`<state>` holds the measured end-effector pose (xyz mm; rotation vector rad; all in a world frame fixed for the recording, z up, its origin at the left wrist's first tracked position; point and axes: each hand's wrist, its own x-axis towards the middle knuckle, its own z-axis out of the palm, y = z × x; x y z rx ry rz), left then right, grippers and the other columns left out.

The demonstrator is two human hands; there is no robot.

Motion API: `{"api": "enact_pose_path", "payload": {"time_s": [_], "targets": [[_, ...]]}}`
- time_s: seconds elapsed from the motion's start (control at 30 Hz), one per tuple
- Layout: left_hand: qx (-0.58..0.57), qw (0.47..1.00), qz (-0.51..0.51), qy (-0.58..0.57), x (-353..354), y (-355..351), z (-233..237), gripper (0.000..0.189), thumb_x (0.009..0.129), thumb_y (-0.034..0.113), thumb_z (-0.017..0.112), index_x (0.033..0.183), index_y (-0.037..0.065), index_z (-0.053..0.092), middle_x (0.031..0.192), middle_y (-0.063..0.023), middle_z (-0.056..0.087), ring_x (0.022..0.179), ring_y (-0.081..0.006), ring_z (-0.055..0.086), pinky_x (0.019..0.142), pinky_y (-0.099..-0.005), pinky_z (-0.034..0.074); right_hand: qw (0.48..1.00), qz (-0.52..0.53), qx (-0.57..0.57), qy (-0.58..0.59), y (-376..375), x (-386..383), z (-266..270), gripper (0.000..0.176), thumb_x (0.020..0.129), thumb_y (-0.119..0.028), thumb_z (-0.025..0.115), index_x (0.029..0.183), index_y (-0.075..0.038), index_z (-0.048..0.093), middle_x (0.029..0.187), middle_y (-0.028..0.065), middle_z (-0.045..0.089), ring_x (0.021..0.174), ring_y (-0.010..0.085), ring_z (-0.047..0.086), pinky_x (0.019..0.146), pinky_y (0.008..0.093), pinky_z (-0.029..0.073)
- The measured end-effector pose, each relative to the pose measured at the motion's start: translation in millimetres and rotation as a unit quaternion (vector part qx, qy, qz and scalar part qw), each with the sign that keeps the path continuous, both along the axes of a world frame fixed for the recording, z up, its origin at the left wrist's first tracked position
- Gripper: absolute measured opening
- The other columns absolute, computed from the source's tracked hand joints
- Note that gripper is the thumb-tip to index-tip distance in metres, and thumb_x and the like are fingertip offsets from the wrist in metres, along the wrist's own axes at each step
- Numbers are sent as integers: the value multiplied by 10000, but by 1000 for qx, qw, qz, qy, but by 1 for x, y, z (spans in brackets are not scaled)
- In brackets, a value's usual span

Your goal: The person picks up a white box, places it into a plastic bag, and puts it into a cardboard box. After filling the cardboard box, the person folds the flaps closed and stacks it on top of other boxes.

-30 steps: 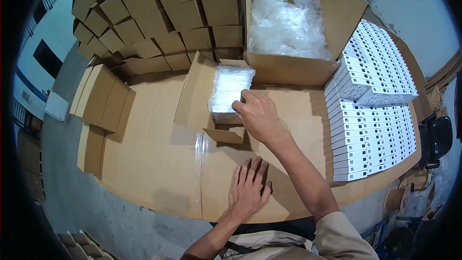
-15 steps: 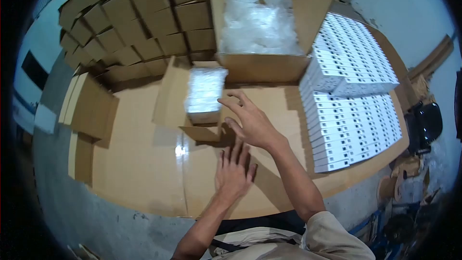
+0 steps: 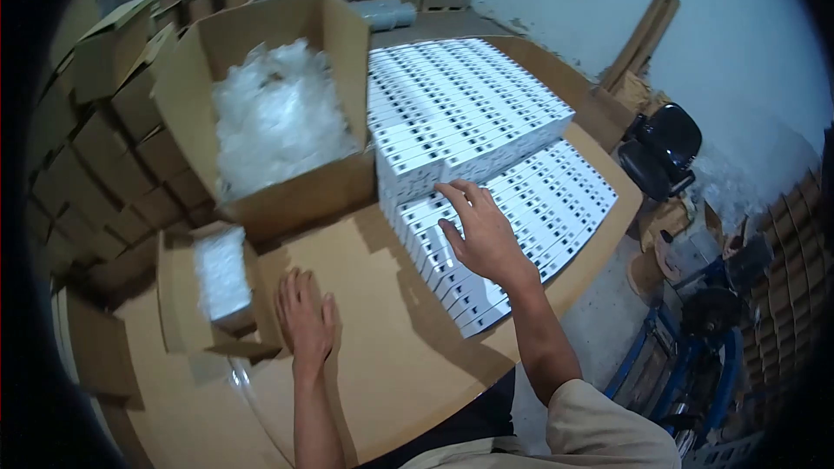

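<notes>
My right hand (image 3: 479,230) is over the near rows of the white boxes (image 3: 556,200), its fingers apart and bent; whether the fingertips touch a box is hard to tell. My left hand (image 3: 306,317) lies on the cardboard-covered table (image 3: 382,295), fingers spread, just right of a small open carton (image 3: 178,295). Inside that carton is a bubble-wrapped bundle (image 3: 223,274). The white boxes stand in tight rows, with a higher layer (image 3: 469,104) at the back, each marked with small dark squares.
A large open carton (image 3: 300,187) holds clear plastic wrap (image 3: 278,117). Brown cartons (image 3: 104,156) are stacked at the left. Beyond the table's right edge are a black chair (image 3: 665,148) and a blue metal frame (image 3: 725,373).
The view has turned right, so the cartons appear further left. My right hand has gone from beside the small carton to the white boxes. My left hand remains flat on the table.
</notes>
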<state>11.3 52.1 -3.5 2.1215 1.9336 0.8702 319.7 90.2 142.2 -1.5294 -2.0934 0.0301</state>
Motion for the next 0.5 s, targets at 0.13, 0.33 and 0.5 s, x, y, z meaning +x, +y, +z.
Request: {"api": "enact_pose_path", "payload": {"time_s": [0.13,0.33,0.5], "targets": [[-18,1000,4,24,2,-4,9,555,970,211,606,1469,24,451,1557,-205,395,1471,-413,318,1240,-543,208,995,-83,11,-59,21,36,-4,568,919,-102,674,1452,-54,485,1416,216,493,1254,391,522,1012,479,481],[-60,998,16,25,7,-3,15,545,985,218,573,1478,27,441,1580,-192,371,1494,-410,287,1256,-540,177,993,-99,-8,-63,41,54,-9,554,923,-43,649,1454,-114,508,1366,186,483,1248,343,532,1028,462,501],[-68,997,24,23,10,-2,15,542,982,210,575,1476,31,445,1576,-188,376,1490,-408,292,1256,-538,175,998,-66,2,24,40,61,-13,509,902,5,669,1384,-109,552,1346,177,477,1163,316,581,941,440,568]]}}
